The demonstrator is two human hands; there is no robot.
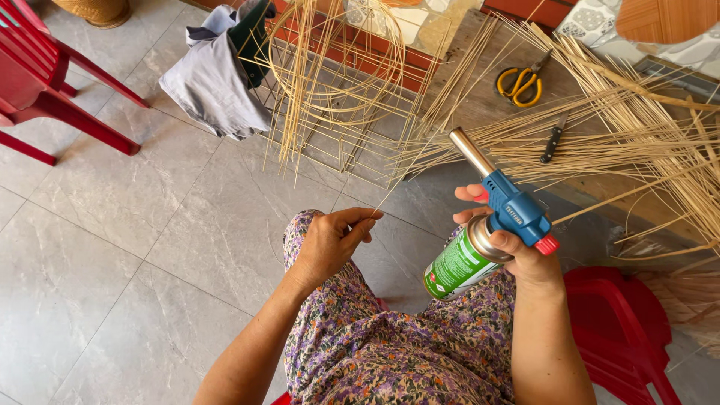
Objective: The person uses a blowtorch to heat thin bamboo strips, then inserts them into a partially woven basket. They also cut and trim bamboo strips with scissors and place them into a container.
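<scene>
Heating of a thin bamboo strip [405,171] seems to be the step in hand, judged from how the things are held. The strip is pinched between the thumb and fingertips of the left hand [330,241], above the lap, and it runs up and to the right, toward the metal nozzle of a gas torch [501,196]. The torch, with a blue head and a green canister below it, is gripped by the right hand [517,251]; the fingers are closed around the canister neck and one finger is laid near the trigger. No flame is seen at the nozzle. For the next move, the strip probably has to be brought just in front of the nozzle and kept moving, so that it is softened and not burned. On the low wooden surface [480,112] beyond, loose bamboo strips [637,127], yellow-handled scissors [523,82] and a small knife [553,139] are lying. A half-woven frame [330,97] stands on the tiled floor [135,225], beside a red chair [45,90].
</scene>
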